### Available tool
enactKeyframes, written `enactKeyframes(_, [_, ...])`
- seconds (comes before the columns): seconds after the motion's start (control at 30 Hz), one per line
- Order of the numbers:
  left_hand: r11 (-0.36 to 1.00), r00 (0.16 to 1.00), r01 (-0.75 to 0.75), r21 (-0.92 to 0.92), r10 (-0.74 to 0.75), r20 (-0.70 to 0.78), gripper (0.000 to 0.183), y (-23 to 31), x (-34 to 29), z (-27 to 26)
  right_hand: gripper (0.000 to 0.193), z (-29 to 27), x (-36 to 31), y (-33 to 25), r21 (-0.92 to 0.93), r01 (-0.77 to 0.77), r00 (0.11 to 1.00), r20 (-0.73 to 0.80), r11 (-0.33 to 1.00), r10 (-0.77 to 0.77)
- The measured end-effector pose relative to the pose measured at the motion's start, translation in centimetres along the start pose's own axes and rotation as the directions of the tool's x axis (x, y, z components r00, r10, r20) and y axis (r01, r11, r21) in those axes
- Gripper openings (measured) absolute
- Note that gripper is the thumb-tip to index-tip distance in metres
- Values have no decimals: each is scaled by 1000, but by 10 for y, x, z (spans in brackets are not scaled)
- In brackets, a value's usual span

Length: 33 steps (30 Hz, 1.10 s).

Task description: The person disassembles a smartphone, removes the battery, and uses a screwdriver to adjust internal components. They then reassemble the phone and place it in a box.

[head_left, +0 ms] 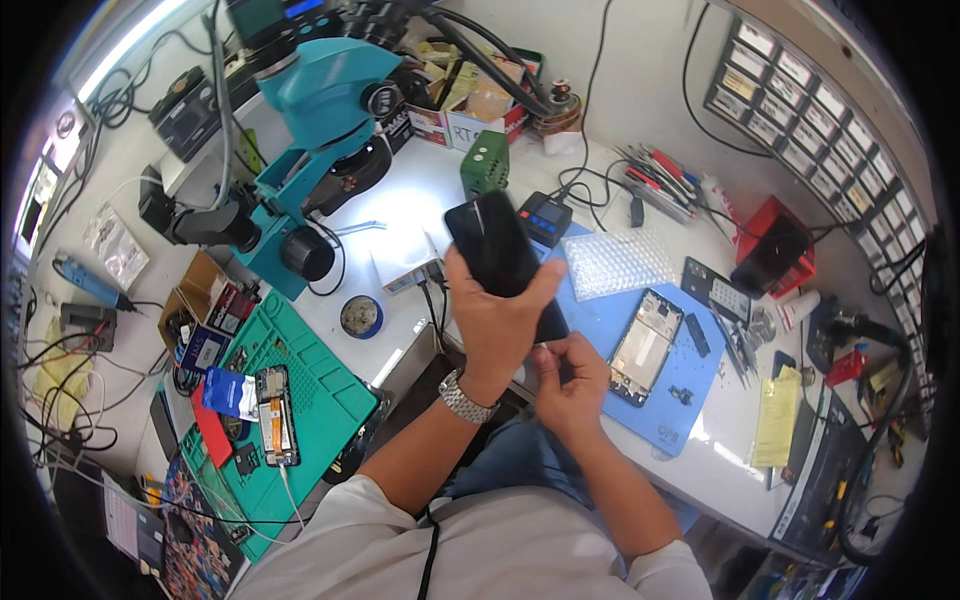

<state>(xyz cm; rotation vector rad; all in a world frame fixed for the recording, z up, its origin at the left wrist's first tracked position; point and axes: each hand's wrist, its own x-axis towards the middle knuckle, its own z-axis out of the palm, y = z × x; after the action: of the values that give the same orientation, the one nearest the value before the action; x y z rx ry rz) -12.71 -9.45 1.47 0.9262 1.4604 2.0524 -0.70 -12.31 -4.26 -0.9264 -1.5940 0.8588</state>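
Observation:
My left hand, with a metal watch on the wrist, grips a black smartphone by its sides. The phone is tilted, and its dark glossy face shows. Close to its lower end, the fingers of my right hand are pinched together; whatever is between them is too small or hidden to make out. To the right lies a stripped phone frame on a blue mat, beside a dark narrow part and bubble wrap. An opened phone with a white cable attached rests on a green mat.
A teal microscope stands over the bench at back left, with a small round tin nearby. Screwdrivers, a red box and a yellow paper pad are on the right. Labelled drawers hang on the wall.

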Motion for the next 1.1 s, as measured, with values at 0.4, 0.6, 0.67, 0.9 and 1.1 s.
enactKeyframes(0.4, [994,992,-31,107,17,128,71,3,4,7,20,-1,-14,21,97,-109,994,5,989,109])
enactKeyframes(0.6, [997,992,-30,75,20,127,71,1,3,7,21,0,-13,15,111,-104,994,-4,988,105])
enactKeyframes(0.67, [997,992,-17,71,8,124,71,1,3,7,21,-1,-12,14,91,-99,995,-3,991,100])
enactKeyframes(0.9, [997,994,-28,66,21,112,70,-2,4,8,16,2,-11,12,84,-103,993,-49,991,107])
enactKeyframes(1.1, [999,992,-18,45,12,124,71,-4,4,7,16,3,-11,14,96,-102,993,-51,990,107])
